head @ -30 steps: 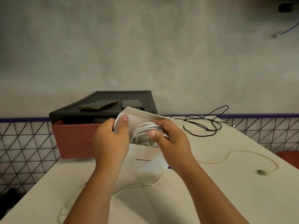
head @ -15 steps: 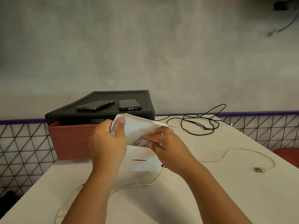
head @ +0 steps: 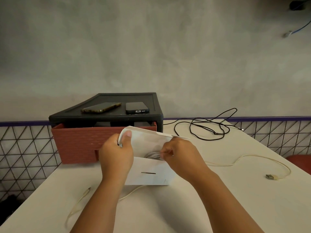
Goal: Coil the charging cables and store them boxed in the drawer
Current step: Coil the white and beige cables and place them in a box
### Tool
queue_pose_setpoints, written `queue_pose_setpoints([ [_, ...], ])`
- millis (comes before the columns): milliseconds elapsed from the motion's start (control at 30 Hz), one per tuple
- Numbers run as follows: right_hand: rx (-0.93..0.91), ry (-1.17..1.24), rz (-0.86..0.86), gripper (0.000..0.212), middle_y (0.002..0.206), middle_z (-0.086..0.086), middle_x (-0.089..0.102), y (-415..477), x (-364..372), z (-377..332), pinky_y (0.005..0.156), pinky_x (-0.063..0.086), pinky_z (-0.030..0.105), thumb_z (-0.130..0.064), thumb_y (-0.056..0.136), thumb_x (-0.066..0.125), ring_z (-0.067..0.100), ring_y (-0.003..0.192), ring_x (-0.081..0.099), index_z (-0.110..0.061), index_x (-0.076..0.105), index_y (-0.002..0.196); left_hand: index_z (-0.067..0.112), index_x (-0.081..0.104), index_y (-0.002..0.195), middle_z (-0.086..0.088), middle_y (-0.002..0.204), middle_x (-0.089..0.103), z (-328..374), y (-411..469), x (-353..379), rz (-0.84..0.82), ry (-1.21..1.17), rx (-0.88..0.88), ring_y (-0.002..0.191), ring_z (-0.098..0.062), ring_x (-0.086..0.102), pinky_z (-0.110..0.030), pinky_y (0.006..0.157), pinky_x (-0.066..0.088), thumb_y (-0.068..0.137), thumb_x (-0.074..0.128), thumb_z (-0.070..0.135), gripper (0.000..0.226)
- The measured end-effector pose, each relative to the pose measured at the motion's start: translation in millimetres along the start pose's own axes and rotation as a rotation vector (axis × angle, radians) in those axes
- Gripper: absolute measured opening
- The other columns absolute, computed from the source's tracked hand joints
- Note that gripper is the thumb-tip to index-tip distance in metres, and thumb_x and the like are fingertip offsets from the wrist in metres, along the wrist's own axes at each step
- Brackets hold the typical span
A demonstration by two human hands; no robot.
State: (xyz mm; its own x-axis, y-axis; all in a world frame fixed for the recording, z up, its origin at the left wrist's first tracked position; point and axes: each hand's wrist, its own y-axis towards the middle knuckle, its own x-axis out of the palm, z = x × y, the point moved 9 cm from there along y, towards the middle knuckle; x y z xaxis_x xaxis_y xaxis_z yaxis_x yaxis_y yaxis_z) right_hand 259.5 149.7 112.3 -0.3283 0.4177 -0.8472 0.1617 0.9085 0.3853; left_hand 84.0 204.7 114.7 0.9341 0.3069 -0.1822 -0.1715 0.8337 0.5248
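Sinking deeper into the box [head: 151, 176], the coil [head: 152, 154] is pinched by the right hand [head: 179, 154]; the left hand [head: 116, 154] grips the flap [head: 146, 137]; boxing nearly done.

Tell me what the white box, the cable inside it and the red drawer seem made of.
The white box looks like thin matte card: its flap curls in the left hand. The coiled cable, pinched by the right hand, has a smooth white sheath, likely plastic. The red drawer seems moulded plastic, matte, with a fine ribbed front.
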Motion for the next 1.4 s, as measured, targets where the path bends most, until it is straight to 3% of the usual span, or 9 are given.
queue_pose_setpoints([
  [167,0.090,-0.003,-0.049,0.020,0.107,0.004,0.055,-2,10,16,0.074,0.056,0.033,-0.025,0.095,0.044,0.021,0.087,0.056,-0.024,0.060,0.109,0.001,0.058,0.072,-0.008,0.063,0.053,-2,0,-3,0.013,0.012,-0.005,0.056,-0.015,0.043,-0.028,0.051,0.031,0.094,0.049,0.036,0.043],
  [333,0.040,-0.071,-0.153,0.026,0.098,0.003,0.054,-4,15,15,0.066,0.046,0.029,-0.031,0.098,0.037,0.020,0.081,0.053,-0.025,0.059,0.111,0.008,0.059,0.076,0.003,0.064,0.052,0,0,-2,0.008,0.013,-0.011,0.060,-0.009,0.046,-0.025,0.053,0.037,0.095,0.048,0.034,0.034],
  [533,0.060,0.155,-0.252,0.032,0.124,-0.006,0.058,-5,28,21,0.083,0.042,0.022,-0.031,0.097,0.039,0.010,0.096,0.047,-0.036,0.059,0.122,0.009,0.058,0.075,0.003,0.065,0.052,-4,0,-3,0.011,0.013,-0.047,0.060,-0.009,0.046,-0.023,0.054,0.037,0.095,0.048,0.034,0.033],
  [700,0.046,0.258,-0.284,0.031,0.116,-0.009,0.059,-5,34,19,0.088,0.044,0.025,-0.035,0.096,0.041,0.011,0.099,0.050,-0.033,0.062,0.120,0.011,0.057,0.073,0.002,0.066,0.054,-7,1,-3,0.006,0.008,-0.060,0.061,-0.010,0.047,-0.024,0.055,0.037,0.095,0.048,0.034,0.032],
  [900,0.016,0.323,-0.142,0.034,0.117,-0.012,0.047,-3,21,18,0.092,0.043,0.026,-0.036,0.086,0.062,0.010,0.109,0.044,-0.034,0.061,0.120,0.013,0.059,0.075,0.003,0.068,0.054,-13,5,-7,0.015,-0.028,-0.098,0.063,-0.010,0.047,-0.023,0.052,0.035,0.095,0.048,0.033,0.031],
  [1000,0.078,0.313,0.005,0.033,0.109,-0.016,0.037,-1,9,25,0.073,0.040,0.010,-0.029,0.085,0.065,0.005,0.095,0.044,-0.033,0.060,0.117,0.015,0.054,0.067,0.001,0.065,0.052,-21,11,-15,0.042,-0.071,-0.145,0.061,-0.012,0.046,-0.025,0.053,0.034,0.095,0.049,0.033,0.034],
  [1067,0.144,0.303,0.004,0.029,0.106,-0.013,0.037,-2,12,29,0.062,0.043,0.009,-0.028,0.087,0.063,0.009,0.086,0.047,-0.032,0.057,0.115,0.018,0.053,0.064,0.000,0.065,0.053,-28,14,-21,0.066,-0.122,-0.176,0.061,-0.014,0.046,-0.028,0.057,0.036,0.095,0.050,0.033,0.034],
  [1233,0.118,0.181,-0.093,0.026,0.105,0.000,0.056,-4,35,15,0.073,0.037,0.023,-0.022,0.096,0.048,0.016,0.089,0.049,-0.023,0.053,0.121,0.024,0.052,0.066,0.000,0.070,0.054,-38,16,-26,0.083,-0.163,-0.219,0.066,-0.016,0.047,-0.034,0.067,0.041,0.095,0.050,0.034,0.030],
  [1400,0.148,0.156,-0.040,0.029,0.121,0.002,0.053,-5,36,10,0.086,0.044,0.027,-0.018,0.098,0.044,0.020,0.111,0.052,-0.021,0.049,0.126,0.016,0.058,0.077,0.002,0.072,0.055,-55,16,-25,0.106,-0.214,-0.324,0.068,-0.016,0.049,-0.032,0.067,0.039,0.094,0.051,0.036,0.027],
])
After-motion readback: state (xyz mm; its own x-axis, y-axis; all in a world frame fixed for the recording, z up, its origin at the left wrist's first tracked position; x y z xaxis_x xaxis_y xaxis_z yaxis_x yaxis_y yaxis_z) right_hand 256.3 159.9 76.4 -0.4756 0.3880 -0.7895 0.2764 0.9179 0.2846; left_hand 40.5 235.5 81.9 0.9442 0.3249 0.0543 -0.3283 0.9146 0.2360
